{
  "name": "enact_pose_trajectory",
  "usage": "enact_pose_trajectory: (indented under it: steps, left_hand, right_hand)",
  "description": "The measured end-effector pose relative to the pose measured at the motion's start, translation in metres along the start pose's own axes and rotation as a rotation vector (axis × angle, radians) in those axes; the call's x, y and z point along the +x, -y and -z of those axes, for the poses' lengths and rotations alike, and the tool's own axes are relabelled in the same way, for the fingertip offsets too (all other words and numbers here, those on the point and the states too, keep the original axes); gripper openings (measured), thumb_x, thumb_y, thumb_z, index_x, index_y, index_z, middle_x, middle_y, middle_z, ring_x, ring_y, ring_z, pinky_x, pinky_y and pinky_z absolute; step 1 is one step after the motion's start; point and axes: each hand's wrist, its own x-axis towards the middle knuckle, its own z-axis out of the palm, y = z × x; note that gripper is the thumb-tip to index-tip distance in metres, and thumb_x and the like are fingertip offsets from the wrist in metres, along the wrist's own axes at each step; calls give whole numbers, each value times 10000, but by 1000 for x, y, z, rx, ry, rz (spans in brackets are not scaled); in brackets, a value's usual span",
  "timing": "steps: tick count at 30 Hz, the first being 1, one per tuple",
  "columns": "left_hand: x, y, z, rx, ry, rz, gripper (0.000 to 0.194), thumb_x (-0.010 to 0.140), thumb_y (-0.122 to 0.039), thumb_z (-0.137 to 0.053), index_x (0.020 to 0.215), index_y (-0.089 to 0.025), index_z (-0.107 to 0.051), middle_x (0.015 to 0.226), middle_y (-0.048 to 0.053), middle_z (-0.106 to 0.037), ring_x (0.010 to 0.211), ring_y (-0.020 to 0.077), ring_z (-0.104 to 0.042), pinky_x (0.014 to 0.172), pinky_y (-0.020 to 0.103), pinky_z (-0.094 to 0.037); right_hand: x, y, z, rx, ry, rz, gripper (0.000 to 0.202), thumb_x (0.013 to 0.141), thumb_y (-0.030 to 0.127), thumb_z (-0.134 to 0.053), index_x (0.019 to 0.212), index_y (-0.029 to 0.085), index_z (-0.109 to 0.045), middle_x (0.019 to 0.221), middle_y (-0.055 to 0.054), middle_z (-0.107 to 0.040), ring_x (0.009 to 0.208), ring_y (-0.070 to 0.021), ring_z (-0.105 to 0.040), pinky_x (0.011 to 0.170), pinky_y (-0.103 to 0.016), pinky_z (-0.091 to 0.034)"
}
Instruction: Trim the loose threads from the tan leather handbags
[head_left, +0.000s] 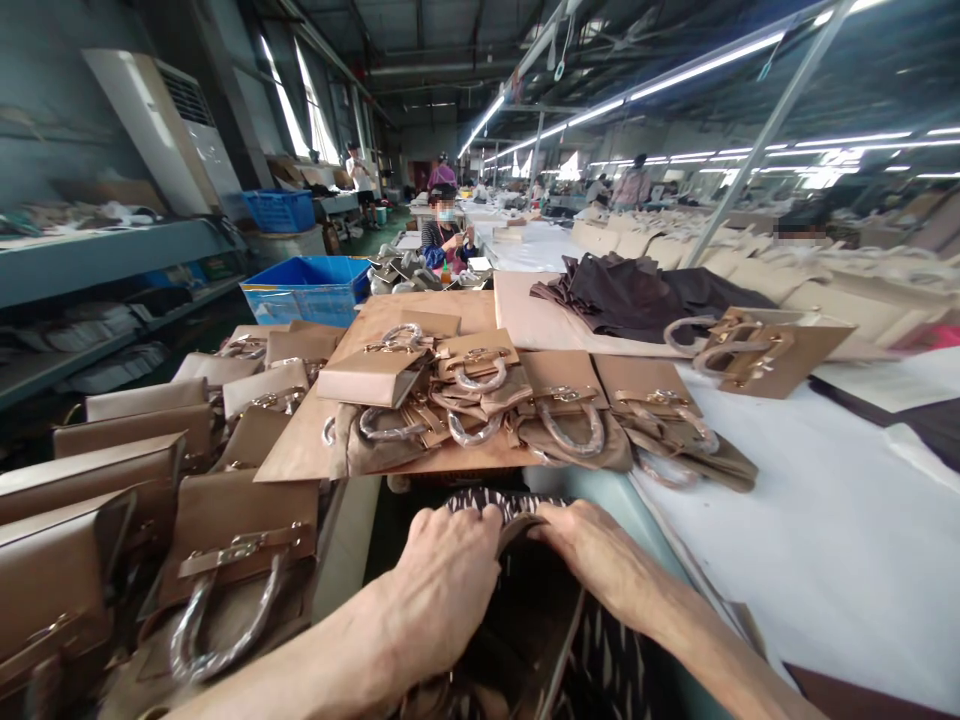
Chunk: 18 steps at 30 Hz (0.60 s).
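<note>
At the bottom centre, a dark brown bag piece lies over my lap, its inside facing up. My left hand is closed on its upper edge, fingers curled over the rim. On the other side of the opening, my right hand pinches the same edge, close to the left one. Patterned black and white cloth shows beneath. Just beyond my hands, several tan handbags with wrapped handles lie on a brown board.
Rows of tan handbags stand at the left. A blue bin is behind them. Dark fabric pieces and another handbag lie on the white table at right. A masked person sits ahead.
</note>
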Motion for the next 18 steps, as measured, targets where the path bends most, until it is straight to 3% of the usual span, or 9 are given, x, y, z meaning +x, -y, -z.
enact_pose_trajectory:
  steps: [4, 7, 9, 14, 18]
  left_hand:
    - [31, 0, -4, 90, -18, -156, 120, 730, -164, -505, 835, -173, -561, 787, 69, -649, 711, 261, -627, 642, 361, -481]
    - [44, 0, -3, 137, -9, -228, 185, 646, -123, -567, 829, -157, -562, 801, 76, -650, 730, 272, -628, 649, 354, -482]
    - [46, 2, -3, 161, -18, -220, 245, 621, -100, -572, 861, -145, -556, 803, 80, -650, 717, 268, -627, 654, 352, -483]
    - [43, 7, -4, 150, -83, -168, 163, 748, -94, -424, 841, -156, -543, 771, 66, -654, 681, 253, -629, 613, 353, -485]
    - [41, 9, -6, 157, -105, -144, 139, 750, -101, -428, 828, -144, -534, 758, 71, -648, 674, 250, -627, 611, 352, -489]
  right_hand:
    - [9, 6, 0, 43, 16, 30, 209, 854, 261, -446, 802, 229, -645, 790, -28, -712, 782, -202, -636, 659, -247, -407]
    - [11, 5, -2, 78, 0, 1, 199, 841, 252, -454, 811, 232, -649, 813, -32, -714, 833, -210, -635, 677, -244, -415]
    - [10, 3, -4, 99, -32, -39, 207, 841, 231, -438, 873, 233, -642, 853, -35, -710, 860, -206, -633, 696, -247, -420]
    - [-2, 3, -10, 236, -113, -268, 222, 823, 323, -481, 980, 235, -611, 899, -33, -692, 881, -215, -629, 727, -273, -442]
    - [-9, 11, -18, 299, -141, -270, 286, 803, 330, -503, 1047, 215, -599, 977, -54, -685, 972, -227, -609, 844, -292, -422]
